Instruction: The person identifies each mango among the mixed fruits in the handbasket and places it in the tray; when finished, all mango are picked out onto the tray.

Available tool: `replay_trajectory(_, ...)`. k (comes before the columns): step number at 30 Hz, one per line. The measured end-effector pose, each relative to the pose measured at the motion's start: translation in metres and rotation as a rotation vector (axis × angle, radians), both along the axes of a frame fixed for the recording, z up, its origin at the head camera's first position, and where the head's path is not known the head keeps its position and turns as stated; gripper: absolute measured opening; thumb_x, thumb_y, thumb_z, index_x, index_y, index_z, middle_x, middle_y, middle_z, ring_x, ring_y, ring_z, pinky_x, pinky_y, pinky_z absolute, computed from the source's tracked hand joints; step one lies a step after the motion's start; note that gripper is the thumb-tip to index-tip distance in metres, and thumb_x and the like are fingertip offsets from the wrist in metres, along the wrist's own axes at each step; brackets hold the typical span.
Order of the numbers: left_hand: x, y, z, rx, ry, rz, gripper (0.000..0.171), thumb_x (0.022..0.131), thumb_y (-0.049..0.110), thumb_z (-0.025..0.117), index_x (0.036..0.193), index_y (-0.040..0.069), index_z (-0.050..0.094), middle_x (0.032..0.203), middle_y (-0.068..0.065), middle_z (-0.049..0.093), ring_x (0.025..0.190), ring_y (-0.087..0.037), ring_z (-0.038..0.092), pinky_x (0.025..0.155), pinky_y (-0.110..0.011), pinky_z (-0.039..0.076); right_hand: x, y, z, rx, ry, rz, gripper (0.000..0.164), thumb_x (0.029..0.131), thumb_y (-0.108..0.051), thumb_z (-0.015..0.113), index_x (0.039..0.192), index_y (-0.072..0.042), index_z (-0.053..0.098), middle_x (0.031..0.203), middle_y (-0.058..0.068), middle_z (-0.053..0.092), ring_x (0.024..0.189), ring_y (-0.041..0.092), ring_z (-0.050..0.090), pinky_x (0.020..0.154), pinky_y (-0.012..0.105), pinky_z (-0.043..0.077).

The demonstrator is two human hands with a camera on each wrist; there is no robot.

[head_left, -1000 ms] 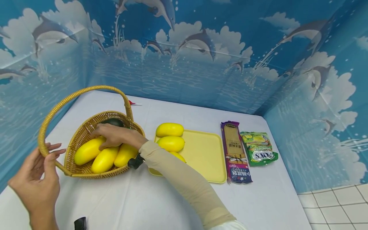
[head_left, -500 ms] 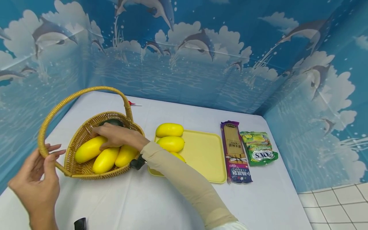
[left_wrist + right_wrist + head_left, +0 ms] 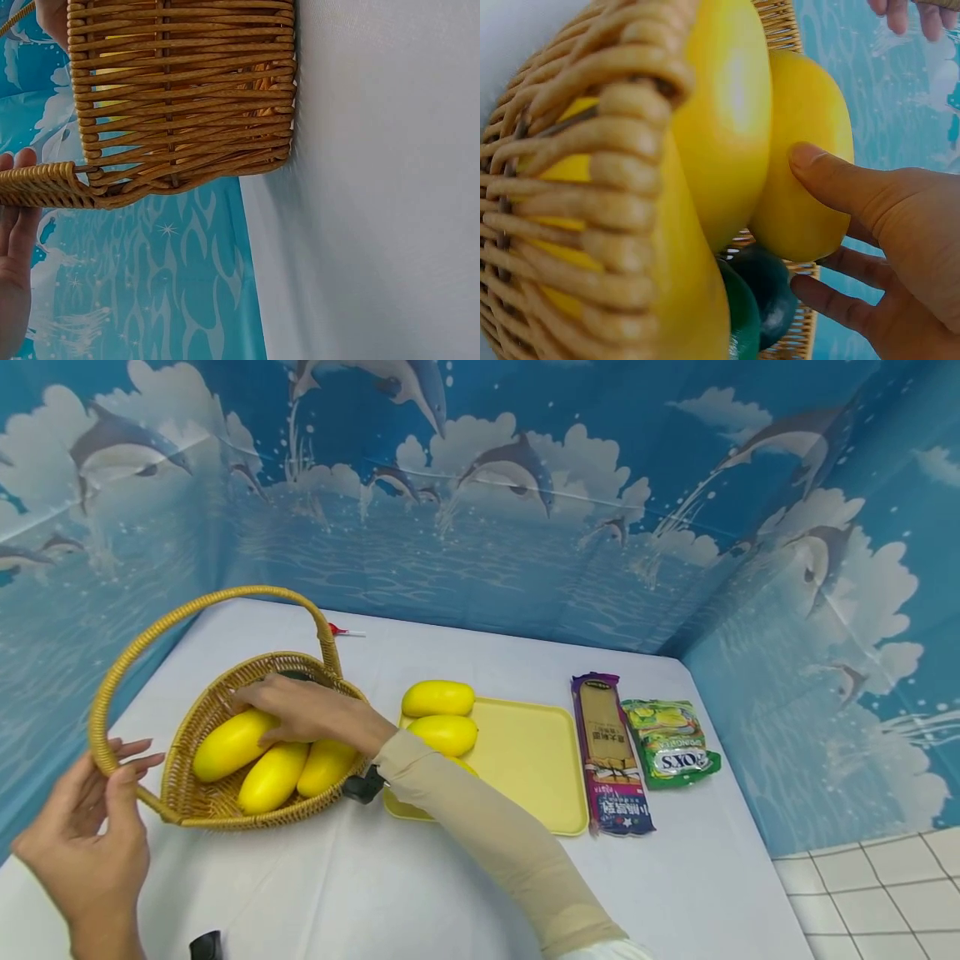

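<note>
A wicker basket with a tall arched handle stands on the left of the white table. My left hand holds the handle near its base, between thumb and fingers. My right hand reaches into the basket and grips the leftmost yellow mango. In the right wrist view, its thumb rests on that mango, and some fingers pass behind it. Two more mangoes, a front one and a right one, lie beside it. Dark green rounded things sit lower down, partly hidden.
Right of the basket is a yellow tray with several mangoes at its left side. A pasta packet and a green Fox's bag lie farther right. A small red-and-white item lies behind the basket.
The head view has shifted slightly. My right hand stays on the leftmost mango with only a slight shift, and my left hand stays at the basket handle.
</note>
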State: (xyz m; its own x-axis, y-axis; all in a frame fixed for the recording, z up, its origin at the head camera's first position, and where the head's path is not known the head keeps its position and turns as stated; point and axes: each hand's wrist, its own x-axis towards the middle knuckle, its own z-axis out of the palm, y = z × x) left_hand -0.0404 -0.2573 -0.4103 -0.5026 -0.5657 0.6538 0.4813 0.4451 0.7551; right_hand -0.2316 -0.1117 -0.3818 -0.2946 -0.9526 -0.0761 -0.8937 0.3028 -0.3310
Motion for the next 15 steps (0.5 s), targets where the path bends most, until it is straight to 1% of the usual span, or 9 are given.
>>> replay_trajectory(6, 0.000, 0.000, 0.000, 0.005, 0.010, -0.003, 0.026, 0.101, -0.005, 0.069, 0.124, -0.015, 0.072, 0.116, -0.013, 0.080, 0.095, -0.005, 0.078, 0.087, -0.012, 0.059, 0.002, 0.011, 0.009, -0.012, 0.013, -0.013, 0.051, 0.104, -0.026, 0.074, 0.149, -0.009, 0.059, 0.151, 0.001, 0.062, 0.141, 0.011, 0.054, 0.117, 0.009, 0.032)
replay_trajectory(10, 0.000, 0.001, 0.002, 0.019, 0.029, -0.012, 0.025, 0.100, -0.006, 0.069, 0.123, -0.016, 0.071, 0.115, -0.014, 0.080, 0.094, -0.006, 0.079, 0.085, -0.012, 0.059, 0.002, 0.019, 0.012, -0.042, 0.042, -0.004, 0.050, 0.104, -0.028, 0.074, 0.148, -0.009, 0.059, 0.150, 0.002, 0.063, 0.141, 0.013, 0.053, 0.120, 0.012, 0.030)
replay_trajectory(15, 0.001, 0.002, 0.003, 0.022, 0.034, -0.017, 0.025, 0.100, -0.006, 0.069, 0.123, -0.017, 0.071, 0.114, -0.015, 0.080, 0.094, -0.006, 0.079, 0.085, -0.012, 0.059, 0.004, 0.029, 0.016, -0.056, 0.045, -0.012, 0.050, 0.105, -0.029, 0.073, 0.148, -0.008, 0.059, 0.150, 0.003, 0.062, 0.143, 0.015, 0.051, 0.123, 0.013, 0.026)
